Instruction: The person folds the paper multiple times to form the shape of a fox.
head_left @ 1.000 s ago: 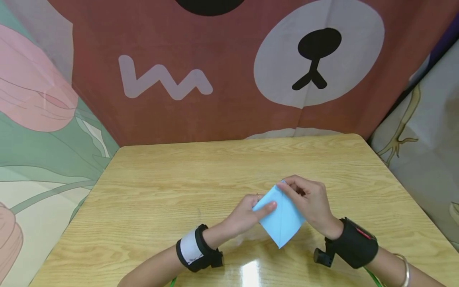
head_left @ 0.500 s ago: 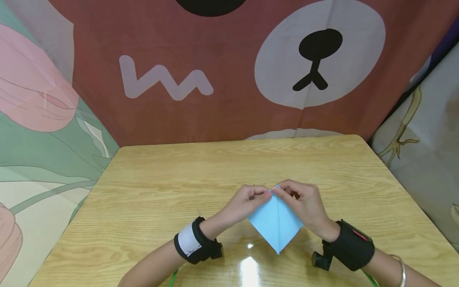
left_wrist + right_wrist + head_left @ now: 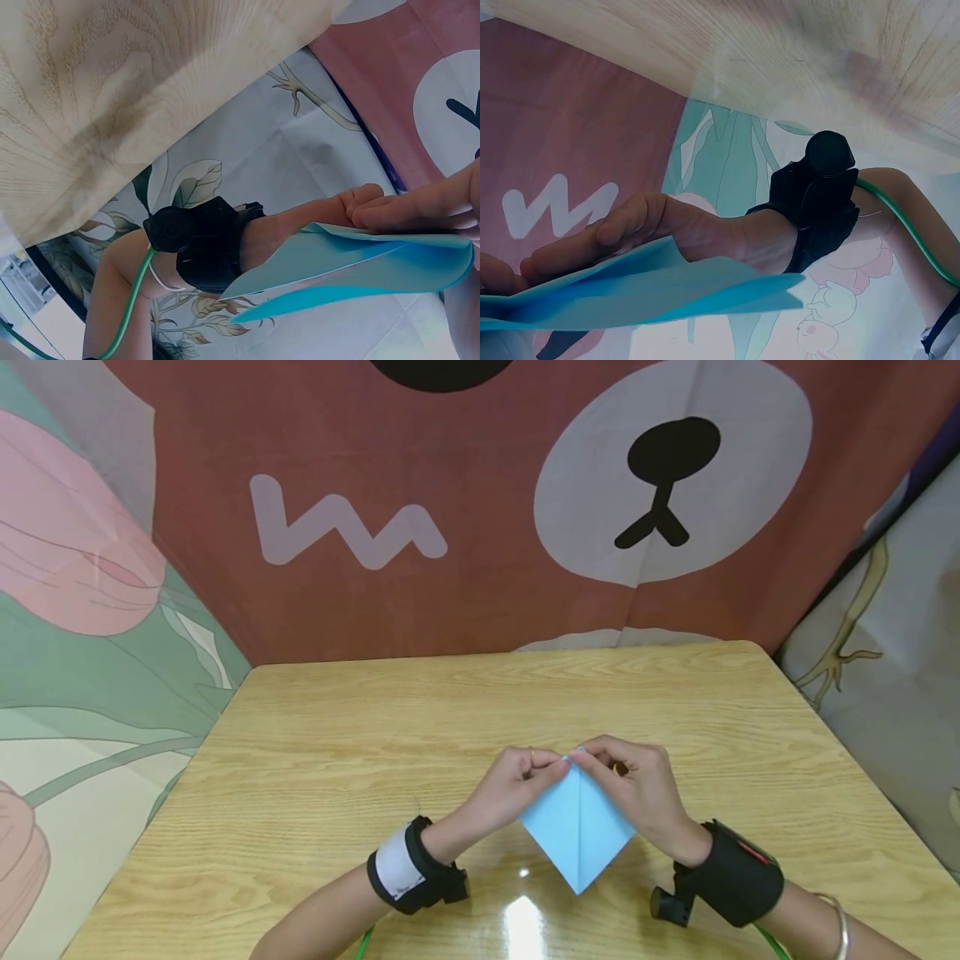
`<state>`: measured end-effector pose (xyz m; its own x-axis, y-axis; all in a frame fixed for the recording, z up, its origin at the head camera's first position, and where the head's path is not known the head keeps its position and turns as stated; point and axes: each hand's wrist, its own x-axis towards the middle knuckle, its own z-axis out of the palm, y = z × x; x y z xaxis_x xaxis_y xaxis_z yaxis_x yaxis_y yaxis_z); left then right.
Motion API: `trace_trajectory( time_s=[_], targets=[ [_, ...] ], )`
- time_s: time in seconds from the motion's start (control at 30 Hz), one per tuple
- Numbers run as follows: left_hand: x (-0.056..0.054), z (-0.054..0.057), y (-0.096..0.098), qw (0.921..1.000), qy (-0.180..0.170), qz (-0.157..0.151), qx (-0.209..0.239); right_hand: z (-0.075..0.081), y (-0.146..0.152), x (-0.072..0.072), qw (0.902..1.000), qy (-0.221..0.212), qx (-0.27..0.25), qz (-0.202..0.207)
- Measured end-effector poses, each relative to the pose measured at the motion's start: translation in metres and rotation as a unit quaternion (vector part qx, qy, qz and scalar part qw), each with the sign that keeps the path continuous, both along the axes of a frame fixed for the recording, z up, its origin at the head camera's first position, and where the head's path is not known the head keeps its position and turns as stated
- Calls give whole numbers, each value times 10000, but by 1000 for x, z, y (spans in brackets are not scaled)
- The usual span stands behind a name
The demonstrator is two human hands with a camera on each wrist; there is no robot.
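A light-blue folded sheet of paper (image 3: pixel 577 835) hangs diamond-shaped above the table, a crease running down its middle. At its upper left edge the left hand (image 3: pixel 517 787) pinches it between thumb and fingers. The right hand (image 3: pixel 643 789) pinches the top corner close beside the left thumb. Seen from the left wrist, the blue paper (image 3: pixel 360 259) has layers that stand apart at the lower end. From the right wrist, its layers (image 3: pixel 667 292) also gape, with the left hand (image 3: pixel 630 225) behind. Some fingertips are hidden behind the paper.
The wooden table (image 3: pixel 360 727) spreads beneath the hands. A brown bear-print cloth (image 3: pixel 480 602) hangs at its far edge, with patterned cloths on both sides. Black wrist straps with cameras (image 3: pixel 727 872) and green cables sit on the forearms.
The left hand has moved up from the paper's left side to near its top corner, beside the right hand. The paper has turned slightly upright. Over the last half second little has moved.
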<state>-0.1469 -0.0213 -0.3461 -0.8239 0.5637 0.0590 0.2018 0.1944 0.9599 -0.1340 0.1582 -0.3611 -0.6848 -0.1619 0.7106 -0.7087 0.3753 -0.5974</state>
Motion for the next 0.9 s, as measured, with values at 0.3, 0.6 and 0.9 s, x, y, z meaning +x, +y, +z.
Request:
trace_trajectory(
  time_s=[0.3, 0.6, 0.9],
  targets=[
    [1, -5, -3, 9997, 234, -55, 20, 3, 5, -1, 9995, -108, -22, -294],
    [2, -11, -9, 9996, -31, -190, 193, 5, 11, -2, 9989, -201, -31, -410],
    [3, -12, -12, 9996, -124, -210, 168, 6, 10, -3, 9987, -304, 38, -406]
  ],
)
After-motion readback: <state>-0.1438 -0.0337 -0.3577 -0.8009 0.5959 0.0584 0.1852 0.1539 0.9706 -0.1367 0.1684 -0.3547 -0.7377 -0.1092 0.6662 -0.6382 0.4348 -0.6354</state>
